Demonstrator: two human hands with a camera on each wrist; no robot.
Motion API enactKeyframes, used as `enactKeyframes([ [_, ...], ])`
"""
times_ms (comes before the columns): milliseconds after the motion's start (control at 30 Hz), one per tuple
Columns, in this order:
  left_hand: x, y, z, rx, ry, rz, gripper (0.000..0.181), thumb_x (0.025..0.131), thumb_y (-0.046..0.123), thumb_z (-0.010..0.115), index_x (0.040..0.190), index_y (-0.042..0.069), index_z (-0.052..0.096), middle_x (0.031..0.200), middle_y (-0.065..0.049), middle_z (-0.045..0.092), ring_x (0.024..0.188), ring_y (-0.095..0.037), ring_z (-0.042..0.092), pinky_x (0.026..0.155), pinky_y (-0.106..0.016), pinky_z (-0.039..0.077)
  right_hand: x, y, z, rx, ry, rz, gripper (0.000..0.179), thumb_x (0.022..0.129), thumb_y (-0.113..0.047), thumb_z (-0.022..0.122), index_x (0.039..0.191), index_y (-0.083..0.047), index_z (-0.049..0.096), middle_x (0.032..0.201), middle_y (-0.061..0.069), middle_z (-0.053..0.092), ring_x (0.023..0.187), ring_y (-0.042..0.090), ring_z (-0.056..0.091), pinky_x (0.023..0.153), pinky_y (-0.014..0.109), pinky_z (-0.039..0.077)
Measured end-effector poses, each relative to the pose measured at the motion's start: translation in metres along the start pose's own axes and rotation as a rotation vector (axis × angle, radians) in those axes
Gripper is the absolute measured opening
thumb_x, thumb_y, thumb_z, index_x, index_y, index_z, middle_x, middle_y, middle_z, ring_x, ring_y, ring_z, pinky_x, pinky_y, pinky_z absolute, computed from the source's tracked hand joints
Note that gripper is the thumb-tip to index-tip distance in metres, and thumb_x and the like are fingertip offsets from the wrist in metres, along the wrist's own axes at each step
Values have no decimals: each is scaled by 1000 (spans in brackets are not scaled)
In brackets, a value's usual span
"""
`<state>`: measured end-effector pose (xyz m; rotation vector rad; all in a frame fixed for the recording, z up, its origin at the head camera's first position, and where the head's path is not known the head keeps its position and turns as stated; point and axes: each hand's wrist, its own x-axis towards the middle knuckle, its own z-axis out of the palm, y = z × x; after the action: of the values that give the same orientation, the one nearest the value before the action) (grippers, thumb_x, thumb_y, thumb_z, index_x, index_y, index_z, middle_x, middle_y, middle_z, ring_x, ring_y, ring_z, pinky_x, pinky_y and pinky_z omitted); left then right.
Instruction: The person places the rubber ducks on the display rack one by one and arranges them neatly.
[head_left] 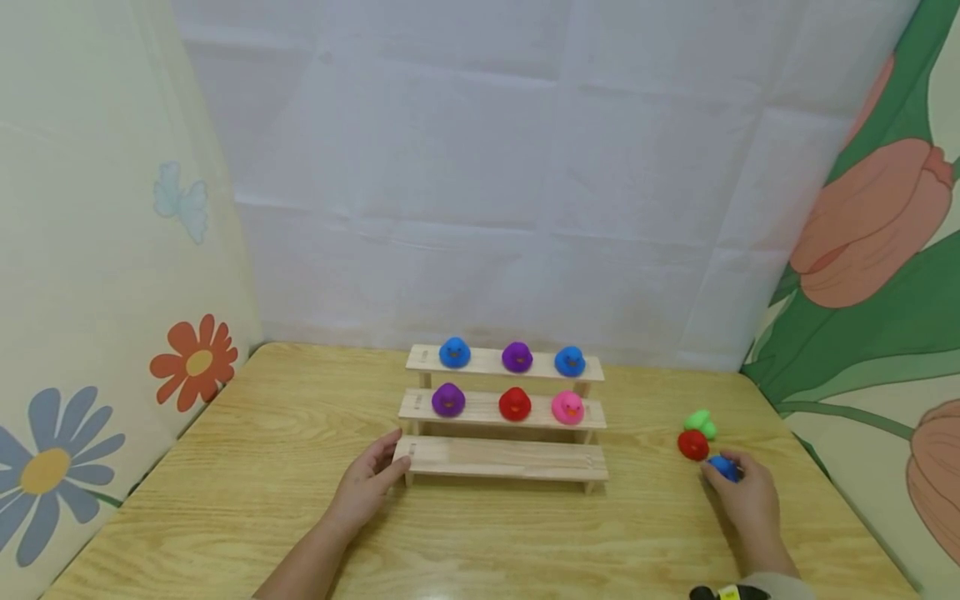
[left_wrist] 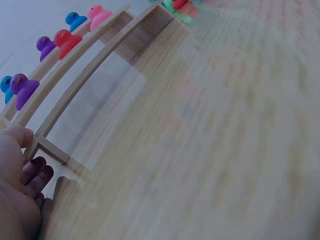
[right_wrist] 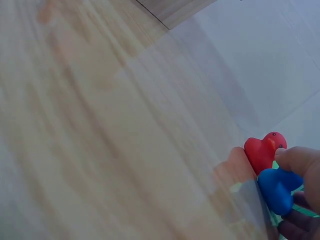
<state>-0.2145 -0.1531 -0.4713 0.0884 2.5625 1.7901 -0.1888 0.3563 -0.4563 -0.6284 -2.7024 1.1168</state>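
Observation:
A three-tiered wooden stand (head_left: 502, 457) stands on the table, and my left hand (head_left: 365, 487) grips the left end of its lowest step. In the left wrist view the thumb (left_wrist: 21, 135) lies against the board's end, with the other fingers below it. Off to the right, my right hand (head_left: 752, 498) pinches a blue rubber duck (head_left: 723, 468) between thumb and fingers, low at the table. Close beside that duck is a red duck (head_left: 693, 445), which in the right wrist view overlaps the blue duck (right_wrist: 276, 192). Behind the red one lies a green duck (head_left: 701, 423).
On the top step sit a blue duck (head_left: 454, 352), a purple duck (head_left: 517, 357) and another blue duck (head_left: 570, 362). The middle step bears a purple duck (head_left: 448, 400), a red duck (head_left: 515, 404) and a pink duck (head_left: 567, 407). A white cloth (head_left: 480, 167) hangs behind the table (head_left: 525, 550).

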Motion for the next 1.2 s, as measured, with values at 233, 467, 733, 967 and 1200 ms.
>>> enactKeyframes([
  [233, -1, 0, 0, -13, 12, -7, 55, 99, 21, 58, 147, 1, 40, 134, -21, 58, 123, -30, 54, 98, -29, 43, 1, 4, 0, -7, -73, -5, 67, 96, -38, 58, 144, 3, 39, 147, 36, 33, 136, 53, 30, 113, 61, 24],
  [467, -2, -1, 0, -22, 17, -8, 55, 99, 20, 58, 147, 1, 40, 133, -21, 59, 122, -30, 55, 94, -23, 43, 1, 6, 1, 4, -105, 3, 70, 95, -41, 60, 145, 1, 36, 150, 35, 30, 139, 52, 27, 114, 61, 23],
  [733, -2, -2, 0, -19, 12, -8, 55, 99, 21, 58, 147, 1, 40, 134, -20, 58, 122, -29, 55, 95, -25, 43, -2, 3, 3, 57, -95, 5, 68, 95, -34, 61, 146, 2, 35, 150, 34, 30, 139, 51, 27, 114, 60, 23],
  [967, -2, -1, -1, -33, 0, -6, 56, 99, 22, 58, 147, 1, 39, 134, -20, 58, 123, -29, 54, 94, -23, 43, -6, -3, 8, 218, 7, 12, 65, 94, -28, 65, 142, 4, 35, 146, 32, 38, 138, 47, 33, 115, 57, 26],
  [1200, -1, 1, -1, -32, 2, -12, 56, 99, 22, 58, 147, 2, 40, 135, -20, 58, 123, -29, 54, 96, -24, 43, -16, -20, 11, 359, 15, 21, 61, 94, -27, 66, 141, 2, 39, 148, 29, 37, 139, 43, 33, 115, 55, 27],
])
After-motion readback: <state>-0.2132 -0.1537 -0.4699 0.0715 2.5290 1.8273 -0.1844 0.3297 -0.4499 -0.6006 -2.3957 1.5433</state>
